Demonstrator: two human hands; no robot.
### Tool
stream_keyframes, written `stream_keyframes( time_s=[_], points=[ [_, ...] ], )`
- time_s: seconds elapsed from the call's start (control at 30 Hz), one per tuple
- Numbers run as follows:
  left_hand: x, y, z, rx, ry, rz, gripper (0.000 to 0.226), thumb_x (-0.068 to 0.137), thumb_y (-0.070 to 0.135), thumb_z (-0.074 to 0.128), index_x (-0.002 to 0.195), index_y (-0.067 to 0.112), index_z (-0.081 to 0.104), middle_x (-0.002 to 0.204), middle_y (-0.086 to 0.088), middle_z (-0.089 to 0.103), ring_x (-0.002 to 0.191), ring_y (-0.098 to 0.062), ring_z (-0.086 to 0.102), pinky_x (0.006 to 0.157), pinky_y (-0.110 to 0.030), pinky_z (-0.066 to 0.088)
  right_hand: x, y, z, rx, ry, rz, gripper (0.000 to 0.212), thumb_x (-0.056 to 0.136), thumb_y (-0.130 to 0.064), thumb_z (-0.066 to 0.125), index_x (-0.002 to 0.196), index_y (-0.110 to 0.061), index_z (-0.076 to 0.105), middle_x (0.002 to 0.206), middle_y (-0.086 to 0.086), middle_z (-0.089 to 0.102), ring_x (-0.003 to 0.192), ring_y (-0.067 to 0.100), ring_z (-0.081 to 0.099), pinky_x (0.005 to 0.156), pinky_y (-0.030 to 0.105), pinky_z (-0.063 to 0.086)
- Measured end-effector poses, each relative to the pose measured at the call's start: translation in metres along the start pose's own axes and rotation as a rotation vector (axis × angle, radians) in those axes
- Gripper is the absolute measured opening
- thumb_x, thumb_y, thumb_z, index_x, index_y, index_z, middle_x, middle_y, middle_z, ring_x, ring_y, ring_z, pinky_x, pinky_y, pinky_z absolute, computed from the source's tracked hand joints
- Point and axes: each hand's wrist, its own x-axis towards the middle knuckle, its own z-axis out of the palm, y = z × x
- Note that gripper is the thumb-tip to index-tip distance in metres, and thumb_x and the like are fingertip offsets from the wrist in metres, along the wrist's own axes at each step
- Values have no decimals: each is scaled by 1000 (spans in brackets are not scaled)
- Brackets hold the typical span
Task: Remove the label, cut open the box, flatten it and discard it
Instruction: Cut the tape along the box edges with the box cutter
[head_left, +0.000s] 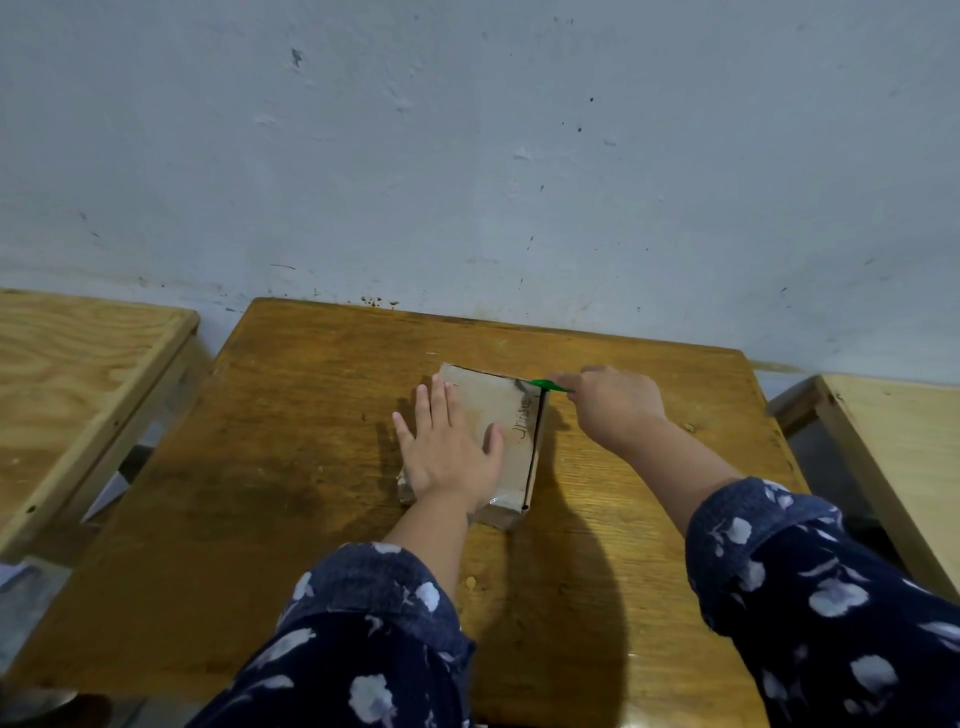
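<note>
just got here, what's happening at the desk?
A person is cutting open a cardboard box on the wooden desk. The left hand lies flat on the box top, pinning it. The right hand holds a green-handled cutter at the box's far right corner. The box is not yet flattened.

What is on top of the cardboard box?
The left hand lies flat on the box, and handwriting shows beside it. The right hand holds a green cutter at its far edge. Contents are hidden.

Scuffed pale wall (467, 156) (chipped paint); three wooden tables (291, 467).
</note>
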Motion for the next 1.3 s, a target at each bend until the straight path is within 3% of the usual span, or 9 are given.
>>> stream_keyframes(
  time_s=[0.23, 0.43, 0.63, 0.87, 0.93, 1.03, 1.13, 1.23, 1.3],
  points=[
    [-1, 0, 1, 1, 8, 3, 79, 92, 62, 12, 152, 12, -2, 161, -4, -10, 147, -22, -11, 119, -51, -1, -7, 9, 12, 59, 43, 22, 54, 98, -15, 40, 143, -43, 30, 87, -4, 46, 67, 16, 53, 45, 27, 38],
    [-1, 0, 1, -9, 5, 7, 80, 91, 62, 13, 152, 12, -2, 161, -4, -10, 147, -22, -11, 119, -52, 0, -16, 32, 16, 113, -7, 67, 50, 99, -17, 37, 141, -44, 36, 95, -4, 56, 76, 18, 59, 55, 31, 51],
    [0, 0, 1, -17, 9, 10, 81, 91, 62, 14, 152, 11, -1, 161, -4, -8, 148, -22, -8, 119, -51, 2, -19, 39, 13, 244, 6, 98, 41, 101, -26, 36, 137, -43, 43, 111, 0, 65, 73, 17, 55, 50, 27, 44],
    [5, -4, 2, -27, -2, -6, 81, 92, 64, 18, 153, 13, 1, 162, -3, -5, 148, -21, -5, 119, -48, 2, -14, 12, 25, 602, -54, 103, 42, 99, -25, 42, 138, -41, 43, 85, -2, 63, 53, 10, 51, 40, 21, 34],
    [7, -6, -3, -99, -50, 9, 82, 92, 65, 27, 153, 15, 2, 161, -1, -6, 148, -21, -4, 118, -48, 1, -17, 2, 36, 674, -70, 111, 43, 98, -23, 44, 138, -39, 44, 88, -1, 65, 55, 10, 53, 42, 22, 37],
    [6, -18, -18, -423, -183, 24, 85, 89, 64, 42, 153, 19, 8, 161, 7, -6, 148, -21, 4, 117, -48, 12, -26, -8, 42, 685, -78, 169, 42, 98, -23, 46, 137, -38, 45, 87, -1, 65, 59, 11, 57, 43, 23, 40],
    [-11, -42, -32, -533, -330, 144, 94, 78, 77, 37, 153, 26, 10, 159, 18, -9, 147, -16, 8, 116, -47, 20, -39, -15, 38, 646, -77, 214, 39, 97, -25, 46, 135, -36, 48, 94, 0, 67, 71, 16, 63, 54, 31, 54],
    [-26, -71, -40, -326, -367, 317, 105, 69, 84, 40, 153, 31, 8, 158, 23, -10, 146, -13, 8, 118, -48, 20, -55, -28, 30, 623, -46, 228, 39, 98, -24, 44, 134, -36, 48, 108, 3, 67, 79, 20, 63, 59, 33, 55],
    [-26, -87, -40, -189, -343, 436, 107, 69, 82, 48, 153, 32, 2, 158, 22, -10, 145, -11, 7, 119, -48, 12, -69, -40, 24, 583, -38, 195, 39, 99, -23, 41, 135, -35, 47, 112, 5, 67, 77, 20, 59, 50, 29, 47]
  ],
)
